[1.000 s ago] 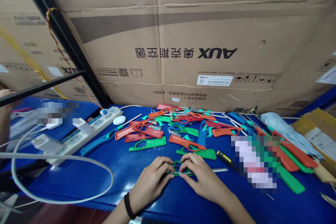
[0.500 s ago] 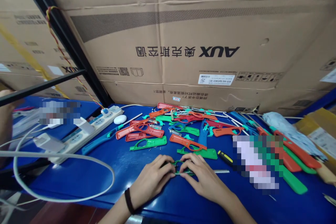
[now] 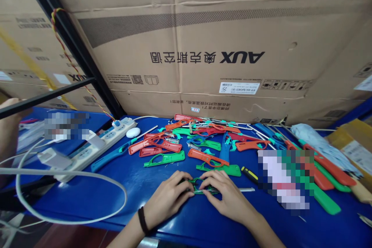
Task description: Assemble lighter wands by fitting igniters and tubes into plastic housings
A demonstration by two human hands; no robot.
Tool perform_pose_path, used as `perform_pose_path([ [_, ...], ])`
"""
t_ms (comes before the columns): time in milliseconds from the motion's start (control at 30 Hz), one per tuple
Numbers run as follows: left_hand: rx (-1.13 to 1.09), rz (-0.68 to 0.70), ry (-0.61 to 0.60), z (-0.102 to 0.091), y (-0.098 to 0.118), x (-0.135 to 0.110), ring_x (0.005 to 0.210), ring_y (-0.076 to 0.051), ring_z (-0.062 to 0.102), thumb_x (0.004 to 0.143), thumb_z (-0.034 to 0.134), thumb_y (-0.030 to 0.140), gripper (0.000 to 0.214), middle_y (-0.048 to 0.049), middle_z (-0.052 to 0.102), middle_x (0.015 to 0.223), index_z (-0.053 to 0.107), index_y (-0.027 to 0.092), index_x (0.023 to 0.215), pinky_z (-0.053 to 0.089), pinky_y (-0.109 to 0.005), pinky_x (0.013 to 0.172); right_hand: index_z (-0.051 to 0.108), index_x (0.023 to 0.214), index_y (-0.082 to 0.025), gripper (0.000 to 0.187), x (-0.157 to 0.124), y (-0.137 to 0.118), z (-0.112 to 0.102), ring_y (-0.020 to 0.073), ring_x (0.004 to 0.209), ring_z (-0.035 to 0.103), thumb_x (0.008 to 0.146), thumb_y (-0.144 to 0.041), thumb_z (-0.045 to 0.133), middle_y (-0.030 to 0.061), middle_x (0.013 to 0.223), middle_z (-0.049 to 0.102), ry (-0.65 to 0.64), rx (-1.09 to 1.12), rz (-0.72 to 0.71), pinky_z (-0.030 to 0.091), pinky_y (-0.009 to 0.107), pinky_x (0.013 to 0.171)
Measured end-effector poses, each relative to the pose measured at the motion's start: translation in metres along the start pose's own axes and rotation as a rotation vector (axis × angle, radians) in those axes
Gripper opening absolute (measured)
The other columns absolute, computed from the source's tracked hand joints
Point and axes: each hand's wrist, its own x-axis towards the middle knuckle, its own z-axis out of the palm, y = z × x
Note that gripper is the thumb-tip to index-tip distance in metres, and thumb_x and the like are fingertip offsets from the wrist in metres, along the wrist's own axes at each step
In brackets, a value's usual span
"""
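My left hand (image 3: 167,199) and my right hand (image 3: 225,197) press down together on a green plastic handle shell (image 3: 200,187) lying on the blue table (image 3: 87,197). Fingers of both hands curl over it, so most of the shell is hidden. A thin metal rod (image 3: 246,190) sticks out to the right from under my right hand. Just beyond my fingers lie another green shell (image 3: 223,169) and an orange shell (image 3: 207,158).
A heap of red, green, orange and blue handle shells (image 3: 203,139) with metal rods covers the table's middle and right. A white power strip (image 3: 95,145) and a looping grey cable (image 3: 72,176) lie at left. Large cardboard boxes (image 3: 203,46) stand behind. Another person's arm (image 3: 8,128) shows at far left.
Both hands stay on the green shell with only slight finger shifts. The view has drifted a little.
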Motion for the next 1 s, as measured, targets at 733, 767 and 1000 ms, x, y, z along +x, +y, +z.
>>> perform_pose_path([
  [733, 0.083, 0.062, 0.071, 0.010, -0.002, -0.014, 0.099, -0.017, 0.057, 0.097, 0.043, 0.020, 0.018, -0.0062, 0.060, 0.109, 0.056, 0.022, 0.110, 0.052, -0.028, 0.085, 0.062, 0.092, -0.026, 0.014, -0.013, 0.002, -0.002, 0.0193, 0.098, 0.058, 0.085, -0.015, 0.057, 0.0025, 0.104, 0.064, 0.080, -0.086, -0.048, 0.044, 0.035, 0.087],
  [767, 0.084, 0.063, 0.064, 0.010, -0.002, -0.015, 0.099, -0.017, 0.057, 0.097, 0.043, 0.020, 0.019, -0.0061, 0.060, 0.110, 0.056, 0.022, 0.110, 0.051, -0.028, 0.086, 0.062, 0.092, -0.026, 0.014, -0.013, 0.003, -0.002, 0.0193, 0.097, 0.058, 0.086, -0.015, 0.057, 0.0026, 0.103, 0.064, 0.077, -0.099, -0.056, 0.044, 0.035, 0.087],
  [1000, 0.131, 0.079, 0.068, 0.011, -0.004, -0.016, 0.099, -0.017, 0.058, 0.096, 0.045, 0.019, 0.018, -0.0060, 0.059, 0.110, 0.058, 0.022, 0.108, 0.053, -0.027, 0.084, 0.065, 0.093, -0.026, 0.015, -0.014, 0.006, -0.004, 0.0196, 0.091, 0.059, 0.087, -0.016, 0.057, 0.0037, 0.103, 0.064, 0.066, -0.187, -0.114, 0.046, 0.036, 0.082],
])
